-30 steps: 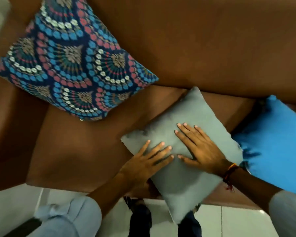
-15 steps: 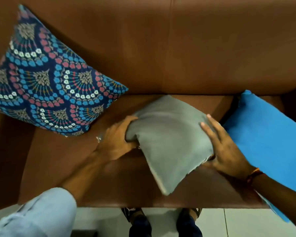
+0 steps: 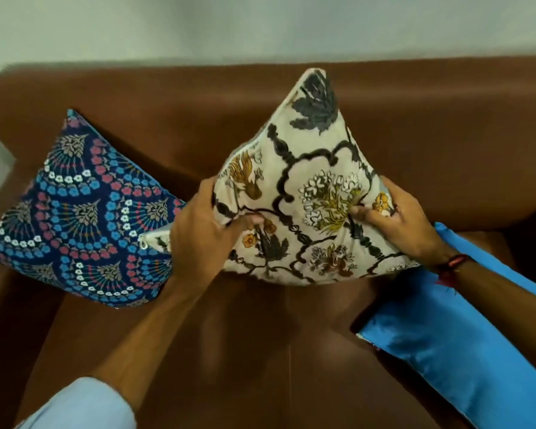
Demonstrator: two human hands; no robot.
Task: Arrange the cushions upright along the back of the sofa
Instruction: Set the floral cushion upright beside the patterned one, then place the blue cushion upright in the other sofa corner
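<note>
A cream cushion with a dark floral print point(image 3: 307, 168) stands on one corner in the middle of the brown sofa point(image 3: 446, 134), its face toward me and its top corner against the backrest. My left hand point(image 3: 205, 230) grips its left edge and my right hand point(image 3: 396, 224) grips its right edge. A navy cushion with blue and pink fan patterns point(image 3: 75, 218) leans upright in the sofa's left corner. A plain blue cushion point(image 3: 464, 329) lies flat on the seat at the right, partly under my right forearm.
The sofa's left armrest point(image 3: 0, 298) runs along the left edge. A pale wall point(image 3: 260, 26) rises behind the backrest. The brown seat point(image 3: 245, 351) shows between the cushions in front of me.
The cushion lay grey side up on the seat under my hands. I gripped both edges, turned it over and stood it up, so the floral face now shows. The view tilted upward.
</note>
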